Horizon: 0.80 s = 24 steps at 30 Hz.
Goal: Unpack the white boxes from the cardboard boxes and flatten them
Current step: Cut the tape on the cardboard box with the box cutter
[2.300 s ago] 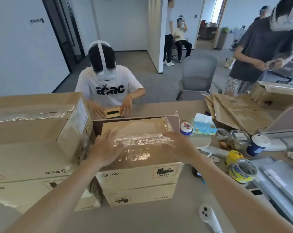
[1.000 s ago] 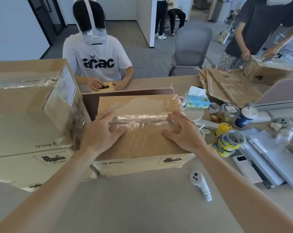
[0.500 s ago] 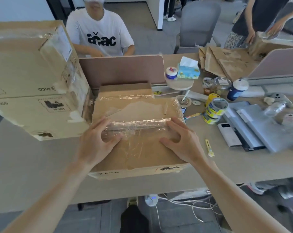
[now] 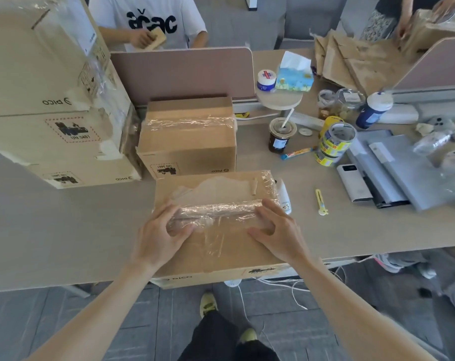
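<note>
Cardboard box [image 4: 216, 256] lay under both your hands. Your left fingers [image 4: 180, 220] and right fingers [image 4: 266, 212] were bent and dug into the crumpled band of clear film [image 4: 218, 209] across its lid, one set at each end. The tips looked tucked under the film and gripping it, though how firmly could not be told. Your left hand [image 4: 163, 238] and right hand [image 4: 278, 235] rested on the lid behind them.

Moments before, this box had sat on top of a second box [image 4: 189, 149] by the divider [image 4: 182, 71]. You had since lifted it off and drawn it to the near edge of the desk [image 4: 64, 230], where its near end now hung over the edge. The second box stood uncovered just behind it, still taped. I judge that you had the box where you could work on it, with stripping the film as the step in hand. No white boxes showed yet, since the lid was still shut.

"PICO" was printed on the near face of your box, beside a hatched shipping label too blurred to read. The second box carried "PICO" and "UN 3481" upside down. The large stacked boxes [image 4: 51, 74] at the left edge of the desk showed both marks again. Against your box's right side lay a white controller [image 4: 283, 196] hand-marked "03", with a yellow cutter [image 4: 319, 201] just beyond it.
</note>
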Each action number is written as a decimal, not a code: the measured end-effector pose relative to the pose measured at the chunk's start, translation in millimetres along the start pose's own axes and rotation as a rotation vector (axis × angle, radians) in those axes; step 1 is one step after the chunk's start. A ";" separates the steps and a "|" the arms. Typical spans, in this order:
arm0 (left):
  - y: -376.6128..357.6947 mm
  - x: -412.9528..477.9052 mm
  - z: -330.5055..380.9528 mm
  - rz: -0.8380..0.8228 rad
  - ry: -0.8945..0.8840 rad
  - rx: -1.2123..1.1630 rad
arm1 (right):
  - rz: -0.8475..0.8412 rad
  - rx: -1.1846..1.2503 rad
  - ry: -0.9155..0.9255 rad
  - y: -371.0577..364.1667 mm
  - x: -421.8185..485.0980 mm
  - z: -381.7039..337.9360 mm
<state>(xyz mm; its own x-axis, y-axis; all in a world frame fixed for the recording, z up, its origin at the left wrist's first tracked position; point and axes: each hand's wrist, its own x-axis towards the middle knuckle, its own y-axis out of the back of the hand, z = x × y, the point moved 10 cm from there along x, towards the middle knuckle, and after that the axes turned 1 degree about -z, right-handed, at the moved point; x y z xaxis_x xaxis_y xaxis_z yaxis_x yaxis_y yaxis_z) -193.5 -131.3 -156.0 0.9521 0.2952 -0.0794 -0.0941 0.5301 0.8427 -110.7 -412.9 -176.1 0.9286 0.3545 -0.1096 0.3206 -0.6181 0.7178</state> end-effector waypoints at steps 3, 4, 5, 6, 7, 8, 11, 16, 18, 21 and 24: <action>-10.0 12.9 -12.4 -0.002 0.022 -0.027 | 0.009 0.003 0.001 -9.3 11.0 5.8; -12.9 17.3 -15.6 -0.005 0.023 -0.028 | 0.012 0.000 -0.002 -13.0 15.0 7.1; -15.5 21.5 -18.3 -0.008 0.019 -0.031 | 0.015 0.000 -0.005 -16.8 19.0 8.6; -17.7 25.6 -21.3 -0.009 0.015 -0.039 | 0.017 0.002 -0.009 -20.2 23.2 9.5; -19.3 30.2 -23.9 -0.006 0.009 -0.044 | 0.018 0.000 -0.009 -23.4 27.9 9.7; -21.0 35.5 -26.9 -0.003 0.002 -0.046 | 0.021 -0.004 -0.008 -25.9 33.2 9.6; -24.1 50.9 -32.8 0.018 -0.010 -0.044 | 0.049 -0.009 0.004 -28.0 47.9 8.3; -29.1 64.3 -34.4 -0.016 0.000 0.045 | 0.067 -0.034 0.007 -29.9 56.5 15.6; -29.0 67.3 -28.8 -0.014 -0.029 0.139 | 0.053 -0.014 0.019 -33.2 57.0 19.1; -32.2 72.6 -9.1 0.010 -0.085 0.191 | 0.066 0.022 0.056 -30.4 58.9 21.6; -38.8 78.3 29.9 0.053 -0.160 0.152 | 0.161 0.043 0.087 -6.7 60.4 30.3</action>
<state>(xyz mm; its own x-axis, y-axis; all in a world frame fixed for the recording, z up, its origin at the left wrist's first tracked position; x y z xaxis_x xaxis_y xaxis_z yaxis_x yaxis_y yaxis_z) -106.6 -152.5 -179.0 0.9822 0.1831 0.0426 -0.1119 0.3876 0.9150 -51.1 -408.6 -208.4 0.9495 0.3068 0.0653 0.1789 -0.7006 0.6907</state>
